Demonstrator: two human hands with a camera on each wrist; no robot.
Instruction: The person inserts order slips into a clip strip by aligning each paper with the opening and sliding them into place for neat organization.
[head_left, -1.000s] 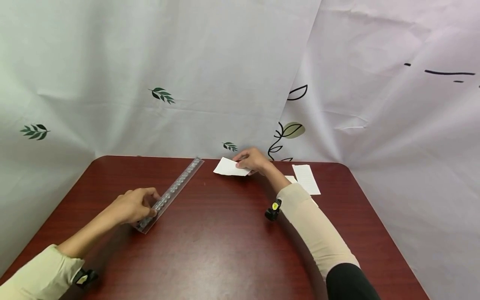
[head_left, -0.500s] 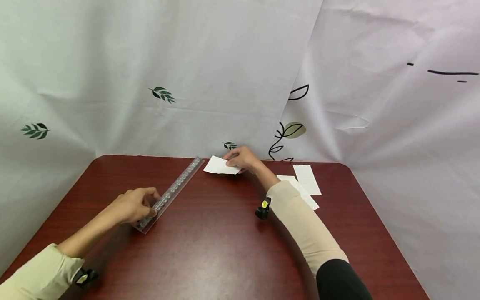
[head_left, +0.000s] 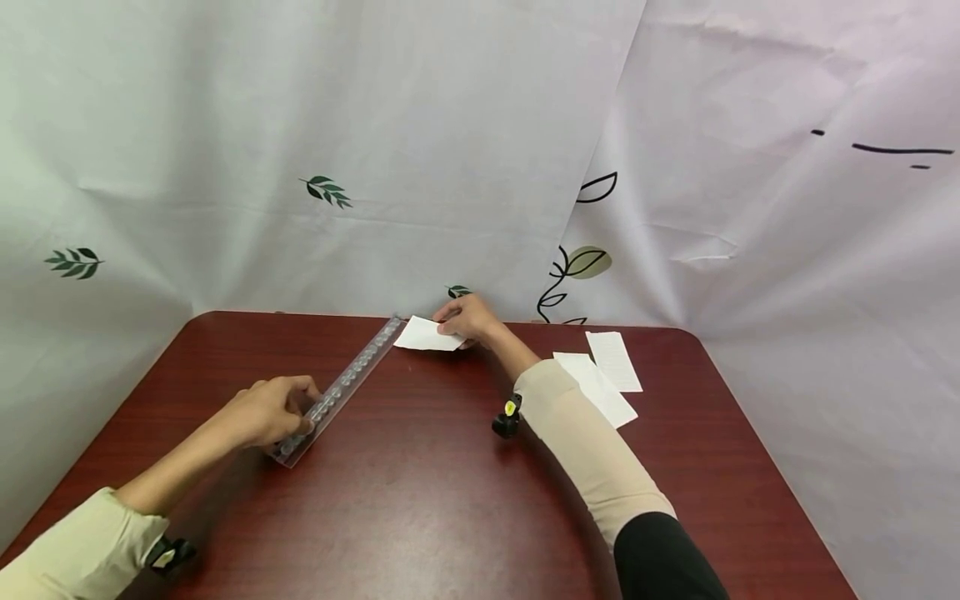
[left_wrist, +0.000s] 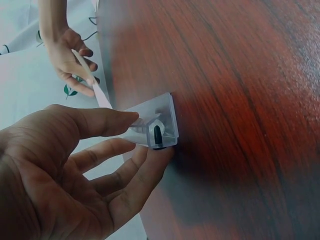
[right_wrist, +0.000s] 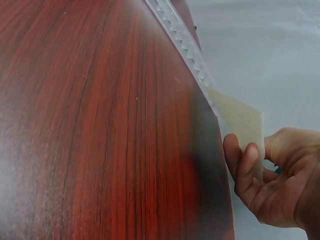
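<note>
My left hand (head_left: 266,410) pinches the near end of a long clear plastic strip (head_left: 343,385) between thumb and fingers. Rounded, see-through shapes run along the strip's length. In the left wrist view the clear end (left_wrist: 159,125) shows an angled profile with a dark spot in it. At the back of the table my right hand (head_left: 472,321) grips a white slip of paper (head_left: 420,335) by its right edge. The slip's left corner overlaps the strip's far end in the head view. In the right wrist view the paper (right_wrist: 239,117) is tilted, its tip right at the strip (right_wrist: 182,42).
Two more white paper slips, one upright (head_left: 615,361) and one slanted (head_left: 597,390), lie overlapping at the right of the dark red table (head_left: 420,500). White printed fabric (head_left: 420,150) hangs close behind the table's back edge.
My right hand has moved left with the paper slip, bringing it to the strip's far end. The slanted slip on the right has come into fuller view. My left hand has stayed in place.
</note>
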